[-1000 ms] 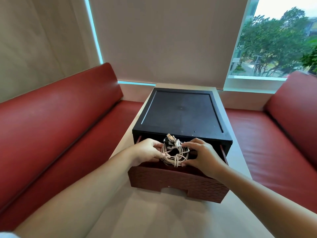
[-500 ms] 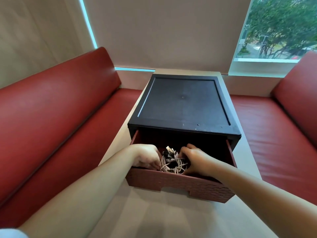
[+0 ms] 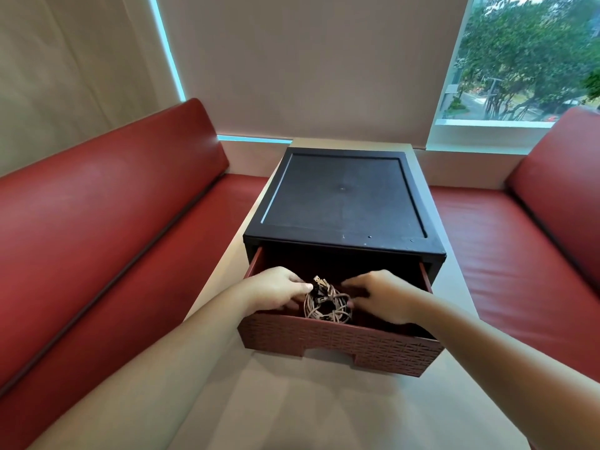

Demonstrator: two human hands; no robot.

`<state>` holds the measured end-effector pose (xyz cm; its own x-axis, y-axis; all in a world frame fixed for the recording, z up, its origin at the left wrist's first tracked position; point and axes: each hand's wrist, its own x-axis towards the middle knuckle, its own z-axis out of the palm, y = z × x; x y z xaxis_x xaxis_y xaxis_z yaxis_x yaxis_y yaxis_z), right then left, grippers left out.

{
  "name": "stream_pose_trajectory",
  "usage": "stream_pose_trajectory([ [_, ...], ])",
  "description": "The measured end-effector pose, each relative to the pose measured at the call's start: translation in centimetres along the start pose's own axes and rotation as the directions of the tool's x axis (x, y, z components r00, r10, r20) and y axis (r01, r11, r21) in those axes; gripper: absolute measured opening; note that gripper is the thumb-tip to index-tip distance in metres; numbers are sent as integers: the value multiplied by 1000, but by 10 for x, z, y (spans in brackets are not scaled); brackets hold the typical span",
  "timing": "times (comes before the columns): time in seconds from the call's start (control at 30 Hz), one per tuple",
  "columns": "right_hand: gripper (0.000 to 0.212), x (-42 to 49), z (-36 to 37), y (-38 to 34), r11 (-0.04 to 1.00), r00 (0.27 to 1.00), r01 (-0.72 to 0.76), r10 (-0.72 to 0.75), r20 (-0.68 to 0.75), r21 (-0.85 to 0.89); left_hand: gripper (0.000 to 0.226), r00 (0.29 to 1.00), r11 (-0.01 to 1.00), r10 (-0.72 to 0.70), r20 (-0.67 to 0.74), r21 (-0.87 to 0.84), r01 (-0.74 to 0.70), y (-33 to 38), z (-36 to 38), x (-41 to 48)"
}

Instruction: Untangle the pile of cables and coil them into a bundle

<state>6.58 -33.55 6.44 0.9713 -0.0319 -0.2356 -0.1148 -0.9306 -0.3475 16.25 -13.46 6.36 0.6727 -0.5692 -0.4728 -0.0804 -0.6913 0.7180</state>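
Cable bundle [image 3: 326, 307], likely light and floppy, is flanked by left hand [image 3: 280, 291] and right hand [image 3: 380, 295]. It is best held at opposite sides. Whether the curled fingers grip it cannot be told.

Your left hand [image 3: 276, 292] reaches into the drawer [image 3: 341, 347] at 9 o'clock of the cable bundle [image 3: 328, 303]. Its fingers drop behind the drawer's front wall, so you cannot tell whether they grip the coil. Your right hand [image 3: 383, 295], at 3 o'clock of the bundle, loses its fingers in the drawer's dark interior in the same way. The front wall covers the bundle's lower loops. The plug [image 3: 319, 282] at the bundle's 12 o'clock is too small to tell its type. The drawer's rear lies hidden under the black cabinet [image 3: 344, 196]. Your forearms [image 3: 162, 368] run off the bottom edge. The red bench [image 3: 97, 238] is cut off at 9 o'clock, and the second red bench [image 3: 535, 248] at 3 o'clock.
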Motion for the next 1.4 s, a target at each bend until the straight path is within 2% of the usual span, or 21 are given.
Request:
stream_pose_trajectory([
  [0.07,34,-6,-13,-1,998,976,36,-26,-217,45,21,987,986,125,-101,119,-113,0,-3,-22],
  [0.13,16,-8,-24,0,992,897,94,-49,-440,83,23,966,965,209,-152,194,-178,-3,-1,-44],
  [0.2,14,-6,-30,4,993,826,113,-70,-559,44,22,954,951,240,-177,242,-194,-9,6,-62],
  [0.27,32,-4,-32,8,997,839,71,-69,-540,-17,20,930,918,264,-256,363,-161,-18,13,-71],
  [0.37,61,-1,-29,10,997,922,9,-38,-384,-77,15,842,834,393,-371,529,-156,-32,23,-75],
  [0.47,68,1,-23,11,987,955,-24,-25,-296,-161,9,738,811,500,-453,545,-214,-43,32,-69],
  [0.57,70,0,-23,9,983,960,-40,-12,-279,-180,6,669,823,521,-530,519,-230,-46,36,-60],
  [0.63,77,-2,-25,8,982,964,-42,-9,-267,-186,9,646,825,528,-551,512,-238,-44,36,-53],
  [0.73,98,-6,-26,6,979,972,-40,-7,-234,-197,6,645,824,531,-549,512,-243,-39,33,-40],
  [0.83,123,-9,-23,8,979,976,-26,-19,-218,-201,17,618,808,550,-562,545,-224,-33,29,-25],
  [0.9,131,-8,-20,12,973,973,-13,-41,-226,-231,39,567,776,587,-578,601,-190,-30,24,-15],
  [0.97,129,-5,-16,16,962,965,-11,-61,-256,-271,64,546,728,623,-560,671,-143,-25,15,-8],
  [1.0,126,-4,-14,17,959,957,-16,-67,-282,-282,76,571,700,631,-526,703,-126,-23,11,-4],
  [1.07,119,0,-9,17,960,938,-38,-61,-341,-277,94,677,664,588,-443,742,-92,-16,0,4],
  [1.13,112,3,-5,14,958,922,-70,-45,-386,-278,102,769,643,512,-381,764,-49,-8,-9,13],
  [1.2,104,7,-3,11,948,905,-110,-30,-425,-299,100,811,642,467,-352,766,-37,-4,-13,21],
  [1.27,95,11,0,8,939,883,-142,-23,-468,-314,94,785,665,483,-388,745,-42,-3,-13,29],
  [1.4,74,21,8,9,928,838,-180,-28,-545,-325,80,661,689,549,-511,724,-13,-5,-4,39],
])
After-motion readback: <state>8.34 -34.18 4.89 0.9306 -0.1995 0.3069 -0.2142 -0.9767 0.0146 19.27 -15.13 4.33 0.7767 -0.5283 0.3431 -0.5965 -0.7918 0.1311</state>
